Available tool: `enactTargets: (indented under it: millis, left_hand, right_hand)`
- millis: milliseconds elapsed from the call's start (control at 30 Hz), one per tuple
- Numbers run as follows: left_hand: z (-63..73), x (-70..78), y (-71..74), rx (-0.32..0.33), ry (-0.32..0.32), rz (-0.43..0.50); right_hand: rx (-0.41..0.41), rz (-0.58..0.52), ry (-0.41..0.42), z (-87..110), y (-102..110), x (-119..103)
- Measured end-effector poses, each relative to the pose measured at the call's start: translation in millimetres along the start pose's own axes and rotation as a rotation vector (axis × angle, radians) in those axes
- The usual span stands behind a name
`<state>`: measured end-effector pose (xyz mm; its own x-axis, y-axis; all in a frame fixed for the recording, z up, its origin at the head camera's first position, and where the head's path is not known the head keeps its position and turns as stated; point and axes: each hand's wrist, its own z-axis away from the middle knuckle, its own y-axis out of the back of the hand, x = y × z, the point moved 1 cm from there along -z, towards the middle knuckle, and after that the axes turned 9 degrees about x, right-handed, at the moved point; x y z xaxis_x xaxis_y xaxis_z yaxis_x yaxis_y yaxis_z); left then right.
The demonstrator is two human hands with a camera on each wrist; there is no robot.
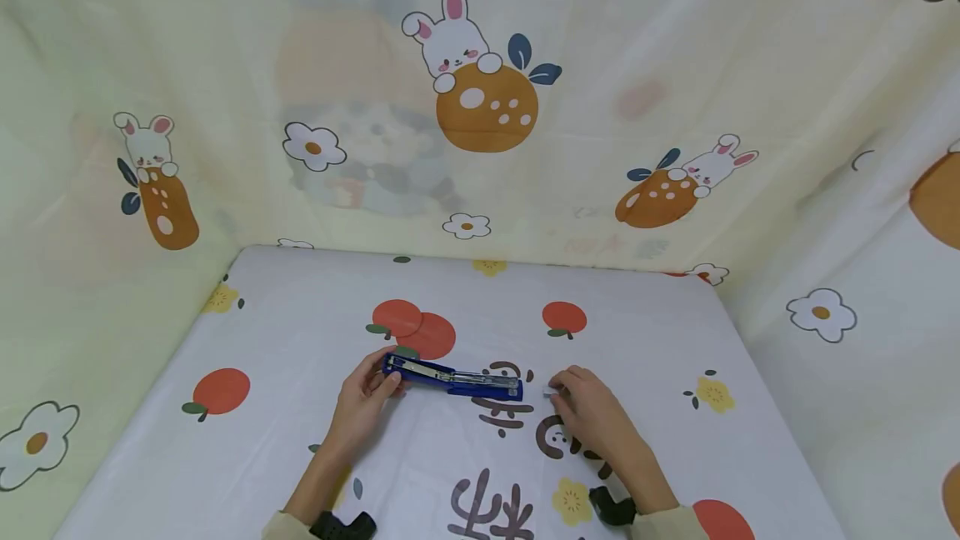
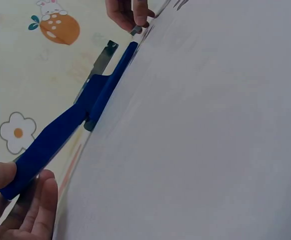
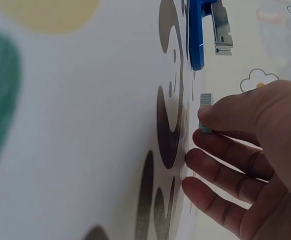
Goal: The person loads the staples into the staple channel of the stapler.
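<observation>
Blue and metal, the stapler (image 1: 480, 383) is held unfolded near the middle of the table in the head view, the left hand (image 1: 367, 397) gripping its left end; it looks light and stiff, the bare metal probably slick, so the blue ends seem the surest hold. Just right of it, not touching, the right hand (image 1: 592, 408) pinches a small strip of staples (image 1: 550, 391). In the left wrist view, thumb and fingers clasp the blue end, well away from the hinge. In the right wrist view, the ridged strip sits between thumb and forefinger, likely easy to snap and best taken by its sides; behind the smooth, white, printed cloth (image 3: 85, 125) rises a pale, patterned hanging (image 3: 253, 45).
</observation>
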<state>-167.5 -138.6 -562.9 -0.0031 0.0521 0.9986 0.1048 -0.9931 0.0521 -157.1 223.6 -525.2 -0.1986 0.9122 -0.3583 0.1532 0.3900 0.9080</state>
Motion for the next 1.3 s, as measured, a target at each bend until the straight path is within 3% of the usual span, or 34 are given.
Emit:
enactTargets:
  millis: [233,900,1300]
  left_hand:
    - [0.0,1.8,-0.2,-0.001,-0.001,-0.006]
    - [1.9,-1.3,1.6,-0.009,-0.017,0.043]
    - [2.1,0.9,0.8,-0.012,-0.025,0.044]
  right_hand:
    - [-0.011,-0.053,-0.011,-0.6,2,-1]
    - [0.126,-0.179,0.086,1.6,1,-6]
    - [0.116,-0.187,0.086,-1.9,-1,-11]
